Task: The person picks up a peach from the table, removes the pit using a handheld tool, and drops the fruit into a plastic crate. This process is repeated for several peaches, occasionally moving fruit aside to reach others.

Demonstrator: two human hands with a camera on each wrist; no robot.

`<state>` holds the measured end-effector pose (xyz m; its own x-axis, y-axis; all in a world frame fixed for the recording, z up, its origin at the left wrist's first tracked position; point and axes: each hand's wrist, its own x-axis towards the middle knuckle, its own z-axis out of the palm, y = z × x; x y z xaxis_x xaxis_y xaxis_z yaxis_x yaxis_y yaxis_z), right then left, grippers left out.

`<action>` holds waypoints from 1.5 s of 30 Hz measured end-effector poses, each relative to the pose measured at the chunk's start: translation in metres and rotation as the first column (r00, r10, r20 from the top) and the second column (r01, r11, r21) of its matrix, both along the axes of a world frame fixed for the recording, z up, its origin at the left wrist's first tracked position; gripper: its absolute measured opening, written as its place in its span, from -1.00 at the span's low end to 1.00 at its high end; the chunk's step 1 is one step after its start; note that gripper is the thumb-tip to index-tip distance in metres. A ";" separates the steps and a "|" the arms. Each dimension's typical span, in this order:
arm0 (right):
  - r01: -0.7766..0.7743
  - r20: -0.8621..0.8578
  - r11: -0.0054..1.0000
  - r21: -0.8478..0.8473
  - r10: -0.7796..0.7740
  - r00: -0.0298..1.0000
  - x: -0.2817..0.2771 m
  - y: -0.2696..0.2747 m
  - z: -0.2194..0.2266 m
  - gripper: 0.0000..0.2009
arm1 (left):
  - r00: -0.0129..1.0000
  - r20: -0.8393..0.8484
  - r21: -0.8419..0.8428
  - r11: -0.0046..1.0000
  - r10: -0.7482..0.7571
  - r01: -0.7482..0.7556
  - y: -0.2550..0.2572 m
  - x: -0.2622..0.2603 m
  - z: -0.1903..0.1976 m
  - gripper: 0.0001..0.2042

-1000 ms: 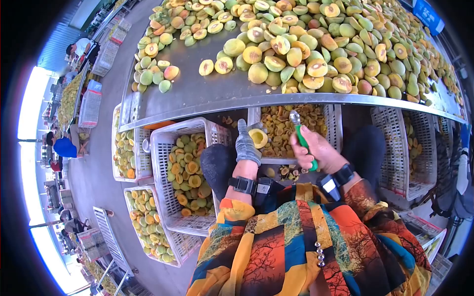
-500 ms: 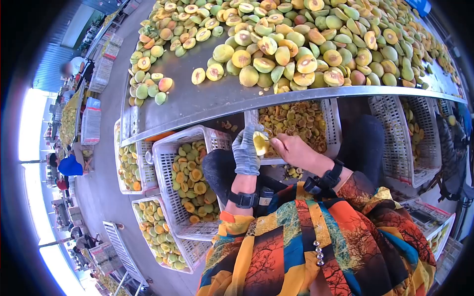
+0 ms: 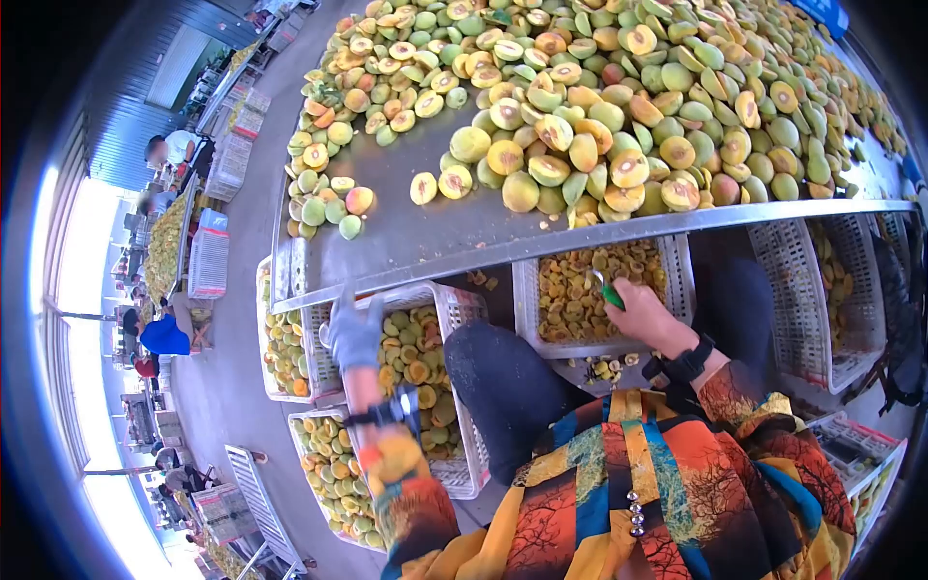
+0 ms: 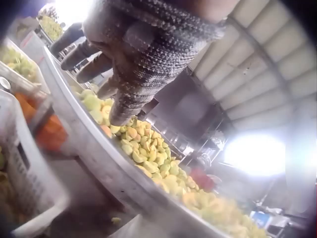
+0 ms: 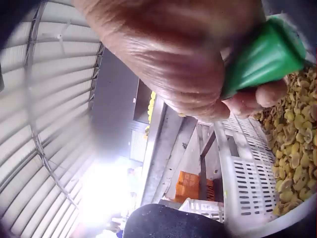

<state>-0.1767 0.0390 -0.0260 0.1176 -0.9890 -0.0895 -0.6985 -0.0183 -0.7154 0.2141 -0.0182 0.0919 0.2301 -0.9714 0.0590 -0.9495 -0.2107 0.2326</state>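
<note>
My gloved left hand (image 3: 354,333) is over the left-hand crate (image 3: 447,302) of hollowed peach halves (image 3: 416,338), near the table edge. Its fingers are spread and extended, with nothing between them in the left wrist view. My bare right hand (image 3: 643,314) grips the green handle (image 5: 270,57) of a pitting spoon (image 3: 611,293), whose metal tip shows in the head view. Beneath the spoon stands a white crate (image 3: 525,307) full of cut-out pits and flesh scraps (image 3: 570,290). Many uncarved peach halves (image 3: 551,169) are heaped on the metal table (image 3: 406,242).
More crates of fruit stand at the left, including one crate (image 3: 290,440) by the left sleeve and one at the right (image 3: 788,290). Scraps (image 3: 604,369) lie on the floor. My knee (image 3: 498,382) is between the crates. Other people work along tables at far left.
A second ago the left hand held a peach half, and the spoon then came to it. Now the left hand has swung left and is empty; the right has drawn back rightward, still holding the spoon.
</note>
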 end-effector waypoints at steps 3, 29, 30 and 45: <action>-0.044 0.108 0.992 -0.120 0.057 0.992 0.005 0.004 0.021 -0.79 | 0.961 0.001 -0.081 0.958 -0.278 0.277 -0.108 -0.034 -0.023 -0.30; -0.172 0.708 0.872 0.459 -0.241 0.664 0.059 0.006 0.068 -0.61 | -0.554 -0.824 0.066 0.991 0.120 0.116 0.068 -0.201 -0.076 -0.36; -0.111 0.604 0.943 0.314 -0.108 0.789 0.061 0.007 0.065 -0.62 | -0.535 -0.842 0.076 0.997 0.066 0.003 0.063 -0.209 -0.070 -0.40; -0.217 0.041 0.968 -0.123 0.223 0.974 0.051 0.030 0.061 -0.79 | -0.549 -0.832 0.200 0.966 0.080 -0.162 0.053 -0.210 -0.072 -0.58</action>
<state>-0.1252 0.0691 0.0354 0.3350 -0.9414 0.0380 -0.6281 -0.2532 -0.7358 0.0044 0.0353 0.0202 0.0794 -0.9058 -0.4163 0.7458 -0.2231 0.6277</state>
